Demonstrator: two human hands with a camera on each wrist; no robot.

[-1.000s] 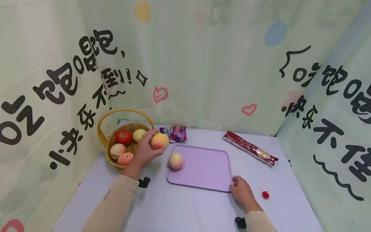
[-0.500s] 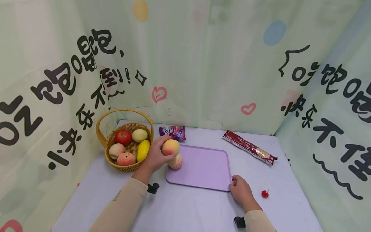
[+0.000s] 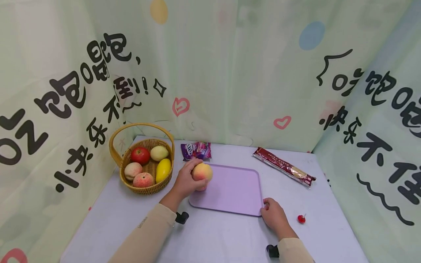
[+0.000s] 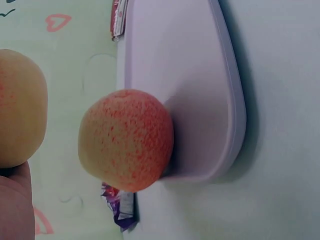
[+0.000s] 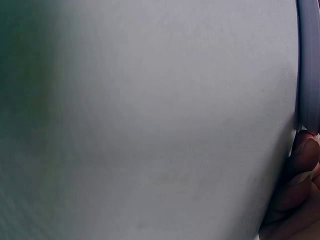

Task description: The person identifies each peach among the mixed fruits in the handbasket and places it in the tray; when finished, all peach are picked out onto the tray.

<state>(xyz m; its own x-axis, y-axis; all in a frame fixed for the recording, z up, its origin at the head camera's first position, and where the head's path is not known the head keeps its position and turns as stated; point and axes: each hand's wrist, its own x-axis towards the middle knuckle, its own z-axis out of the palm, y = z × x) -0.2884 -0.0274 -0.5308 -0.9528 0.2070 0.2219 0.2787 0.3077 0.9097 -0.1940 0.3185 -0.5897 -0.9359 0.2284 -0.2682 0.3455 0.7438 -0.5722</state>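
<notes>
My left hand (image 3: 185,182) grips a yellow-orange peach (image 3: 202,171), holding it over the left part of the purple tray (image 3: 234,191). Below it on the tray lies a red-speckled peach (image 4: 126,140), mostly hidden in the head view but plain in the left wrist view. The held peach (image 4: 21,110) shows at that view's left edge, with part of the hand. At the tray's near right corner my right hand (image 3: 274,216) holds the rim between thumb and curled fingers. In the right wrist view, those fingers (image 5: 300,155) sit right against the tray's edge.
A wicker basket (image 3: 147,190) with a tall handle stands at the left, holding several fruits. Behind the tray lies a purple snack packet (image 3: 196,150). A long maroon packet (image 3: 283,166) lies back right, and a small red cherry-like fruit (image 3: 301,219) lies right of my right hand.
My left hand has carried the peach rightward and a little nearer, from beside the basket to over the tray's left part. My right hand has stayed at the tray corner.
</notes>
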